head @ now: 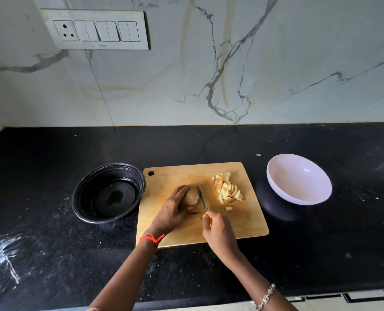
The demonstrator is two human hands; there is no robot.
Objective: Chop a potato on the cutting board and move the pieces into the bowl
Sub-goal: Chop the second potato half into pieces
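A white marble wall (276,52) with grey veins fills the upper half of your view, and a black speckled countertop (321,243) runs below it. A switch panel (94,29) with one socket sits on the wall at upper left. A white powdery smear (0,257) marks the counter at the far left.

The wooden cutting board (242,221) lies in the middle of the counter in front of you. A black round container (85,187) stands just beside the board's left edge. The white bowl (298,178) stands apart from the board's right edge and holds no pieces.

Your left hand (171,212) curls over the potato (192,196) and grips it against the board, left of the board's centre. Your right hand (218,232) is wrapped round the yellow handle of the knife (202,197). The blade points away from you and stands against the right face of the potato, edge down.

A pile of cut pieces (228,189) lies on the right part of the board, near the blade but clear of it. One stray piece (229,208) lies just in front of the pile.

You wear a red thread (151,238) on your left wrist and a metal bracelet (266,297) on your right wrist.
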